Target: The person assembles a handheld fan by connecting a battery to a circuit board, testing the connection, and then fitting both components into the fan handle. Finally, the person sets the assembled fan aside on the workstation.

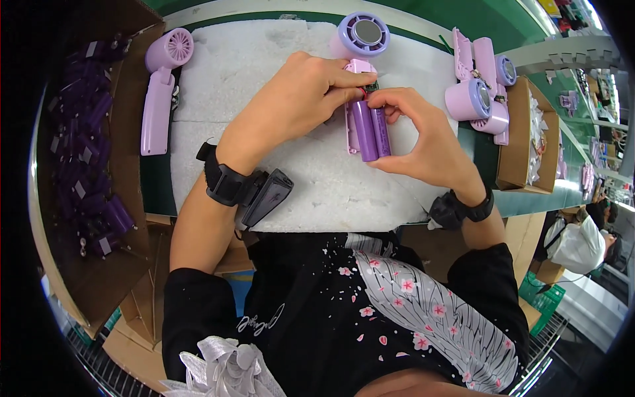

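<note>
In front of me on the white foam sheet lies a handheld fan, its round lilac head pointing away from me and its pink handle opened up. A purple two-cell battery pack lies along the handle shell. My right hand holds the pack, thumb at its near end and fingers at its far end. My left hand is closed in a pinch at the pack's far end, beside a small green circuit board. A bit of red wire shows there; what the left fingertips grip is mostly hidden.
At the left stands a cardboard box full of purple battery packs. Another pink fan lies beside it. Several fans and handle parts sit at the right, near a small carton of white pieces. A person is farther right.
</note>
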A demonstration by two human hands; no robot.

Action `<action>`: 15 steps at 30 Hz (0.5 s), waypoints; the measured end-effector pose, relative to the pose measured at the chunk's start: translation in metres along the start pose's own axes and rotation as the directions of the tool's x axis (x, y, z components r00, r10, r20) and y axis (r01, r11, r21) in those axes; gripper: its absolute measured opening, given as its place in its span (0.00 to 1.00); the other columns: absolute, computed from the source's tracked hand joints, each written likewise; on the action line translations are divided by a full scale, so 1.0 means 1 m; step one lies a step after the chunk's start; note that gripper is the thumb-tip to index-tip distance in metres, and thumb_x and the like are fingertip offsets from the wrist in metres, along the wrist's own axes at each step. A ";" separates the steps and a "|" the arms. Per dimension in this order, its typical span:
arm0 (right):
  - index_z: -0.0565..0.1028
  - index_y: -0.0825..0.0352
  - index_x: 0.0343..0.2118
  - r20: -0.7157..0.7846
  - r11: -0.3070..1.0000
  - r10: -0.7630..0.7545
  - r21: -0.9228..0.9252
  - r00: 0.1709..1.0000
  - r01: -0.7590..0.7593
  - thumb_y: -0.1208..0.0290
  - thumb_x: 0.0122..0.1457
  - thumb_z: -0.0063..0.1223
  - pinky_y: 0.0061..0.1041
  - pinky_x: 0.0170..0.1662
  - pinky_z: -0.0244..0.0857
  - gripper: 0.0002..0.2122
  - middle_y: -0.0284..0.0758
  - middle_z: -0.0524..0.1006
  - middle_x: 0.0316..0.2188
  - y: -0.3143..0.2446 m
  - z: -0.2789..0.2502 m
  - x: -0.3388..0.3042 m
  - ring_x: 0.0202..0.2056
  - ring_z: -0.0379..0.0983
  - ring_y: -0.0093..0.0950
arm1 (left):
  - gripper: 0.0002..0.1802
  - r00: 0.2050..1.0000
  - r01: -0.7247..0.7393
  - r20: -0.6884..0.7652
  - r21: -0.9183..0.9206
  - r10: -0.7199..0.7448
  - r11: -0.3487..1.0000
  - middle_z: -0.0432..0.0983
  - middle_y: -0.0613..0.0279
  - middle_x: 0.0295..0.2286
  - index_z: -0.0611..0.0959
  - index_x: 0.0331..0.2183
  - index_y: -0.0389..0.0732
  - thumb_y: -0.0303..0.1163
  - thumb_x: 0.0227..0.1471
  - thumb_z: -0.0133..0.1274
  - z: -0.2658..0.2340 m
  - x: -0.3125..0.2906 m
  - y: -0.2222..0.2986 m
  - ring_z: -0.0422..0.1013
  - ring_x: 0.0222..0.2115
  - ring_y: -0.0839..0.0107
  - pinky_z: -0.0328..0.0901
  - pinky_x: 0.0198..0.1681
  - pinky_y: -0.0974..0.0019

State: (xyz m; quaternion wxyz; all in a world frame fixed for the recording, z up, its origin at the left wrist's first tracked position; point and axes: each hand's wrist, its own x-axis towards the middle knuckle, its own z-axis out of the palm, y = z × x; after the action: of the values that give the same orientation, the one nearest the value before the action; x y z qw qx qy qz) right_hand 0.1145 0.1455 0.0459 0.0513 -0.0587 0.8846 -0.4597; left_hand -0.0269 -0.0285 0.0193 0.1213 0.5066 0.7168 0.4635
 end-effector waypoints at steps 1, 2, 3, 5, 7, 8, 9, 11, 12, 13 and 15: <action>0.71 0.69 0.49 -0.033 1.000 -0.020 -0.019 0.999 0.019 0.76 0.36 0.70 0.25 0.47 0.64 0.32 0.37 0.70 0.47 0.000 0.003 0.000 0.41 0.68 0.28 | 0.14 1.000 -0.010 0.010 0.003 0.010 1.000 0.79 0.48 0.32 0.84 0.41 0.40 0.25 0.50 0.55 -0.001 0.000 0.001 0.75 0.28 0.53 0.70 0.33 0.61; 0.71 0.68 0.49 -0.065 0.998 -0.041 -0.039 0.997 0.038 0.76 0.37 0.70 0.25 0.47 0.65 0.31 0.38 0.70 0.47 -0.001 0.005 -0.001 0.40 0.68 0.28 | 0.14 1.000 -0.020 0.020 0.006 0.020 1.000 0.79 0.47 0.32 0.84 0.41 0.40 0.25 0.50 0.55 -0.001 0.000 0.001 0.75 0.28 0.52 0.69 0.33 0.60; 0.71 0.68 0.50 -0.096 0.997 -0.062 -0.060 0.993 0.057 0.76 0.37 0.70 0.24 0.46 0.65 0.31 0.38 0.70 0.47 -0.002 0.007 -0.001 0.39 0.69 0.29 | 0.14 1.000 -0.017 0.015 0.004 0.017 1.000 0.79 0.47 0.32 0.84 0.41 0.40 0.25 0.50 0.55 -0.001 0.000 0.001 0.75 0.28 0.52 0.69 0.33 0.60; 0.72 0.68 0.49 -0.117 0.996 -0.057 -0.067 0.991 0.050 0.77 0.37 0.70 0.25 0.46 0.66 0.30 0.38 0.70 0.47 -0.008 0.011 -0.003 0.40 0.69 0.29 | 0.13 0.999 -0.044 -0.001 0.011 0.044 0.999 0.78 0.46 0.31 0.84 0.40 0.40 0.25 0.51 0.54 0.000 0.000 0.001 0.74 0.27 0.51 0.69 0.33 0.60; 0.72 0.69 0.48 -0.174 0.996 -0.045 -0.081 0.984 0.031 0.78 0.38 0.70 0.25 0.45 0.69 0.29 0.39 0.71 0.47 -0.013 0.013 -0.004 0.41 0.70 0.29 | 0.13 0.998 -0.054 -0.012 0.015 0.054 0.998 0.78 0.46 0.30 0.84 0.40 0.39 0.25 0.51 0.54 0.001 0.000 0.000 0.74 0.27 0.51 0.69 0.32 0.59; 0.72 0.69 0.48 -0.170 0.996 -0.047 -0.081 0.984 0.033 0.78 0.38 0.70 0.25 0.45 0.69 0.29 0.39 0.71 0.47 -0.013 0.014 -0.004 0.41 0.70 0.29 | 0.12 0.999 -0.043 -0.002 0.020 0.043 0.999 0.78 0.46 0.30 0.84 0.40 0.40 0.25 0.51 0.54 0.001 0.000 0.000 0.74 0.27 0.51 0.69 0.32 0.59; 0.73 0.69 0.47 -0.181 0.991 -0.064 -0.126 0.981 0.041 0.79 0.38 0.70 0.25 0.44 0.71 0.28 0.39 0.71 0.48 -0.012 0.015 -0.005 0.41 0.71 0.29 | 0.12 0.999 -0.034 0.011 0.023 0.034 0.999 0.78 0.46 0.30 0.84 0.40 0.40 0.26 0.52 0.54 0.000 -0.001 0.000 0.74 0.26 0.51 0.69 0.32 0.59; 0.74 0.69 0.45 -0.203 0.975 -0.098 -0.217 0.974 0.053 0.80 0.39 0.69 0.25 0.42 0.74 0.26 0.40 0.71 0.48 -0.010 0.017 -0.007 0.43 0.72 0.29 | 0.12 0.999 -0.023 0.025 0.025 0.023 0.999 0.78 0.46 0.29 0.84 0.40 0.40 0.26 0.52 0.54 0.000 -0.001 -0.001 0.74 0.26 0.51 0.69 0.32 0.59; 0.74 0.69 0.45 -0.203 0.975 -0.097 -0.215 0.974 0.053 0.80 0.39 0.69 0.25 0.42 0.74 0.26 0.40 0.71 0.48 -0.010 0.018 -0.007 0.43 0.72 0.29 | 0.13 0.999 -0.025 0.033 0.028 0.024 0.999 0.78 0.45 0.29 0.84 0.42 0.41 0.26 0.52 0.54 -0.001 0.000 -0.001 0.74 0.25 0.53 0.69 0.34 0.60; 0.75 0.69 0.44 -0.209 0.975 -0.099 -0.215 0.973 0.053 0.80 0.39 0.69 0.25 0.41 0.75 0.24 0.41 0.71 0.49 -0.010 0.018 -0.007 0.43 0.73 0.30 | 0.14 0.999 -0.027 0.041 0.031 0.026 0.999 0.77 0.44 0.28 0.83 0.43 0.42 0.25 0.52 0.54 -0.001 0.000 -0.001 0.74 0.23 0.55 0.69 0.35 0.62; 0.75 0.70 0.41 -0.222 0.975 -0.098 -0.214 0.970 0.049 0.80 0.40 0.69 0.25 0.40 0.77 0.22 0.42 0.70 0.51 -0.010 0.020 -0.007 0.43 0.74 0.30 | 0.15 0.998 -0.029 0.051 0.028 0.028 0.999 0.77 0.43 0.27 0.83 0.44 0.43 0.25 0.52 0.54 -0.001 0.001 0.000 0.74 0.22 0.58 0.70 0.37 0.63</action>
State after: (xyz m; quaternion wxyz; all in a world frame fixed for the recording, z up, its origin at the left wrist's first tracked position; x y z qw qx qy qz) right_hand 0.1253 0.1250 0.0431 -0.0754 -0.0428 0.9249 -0.3703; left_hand -0.0283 -0.0284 0.0198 0.1256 0.5301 0.7129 0.4416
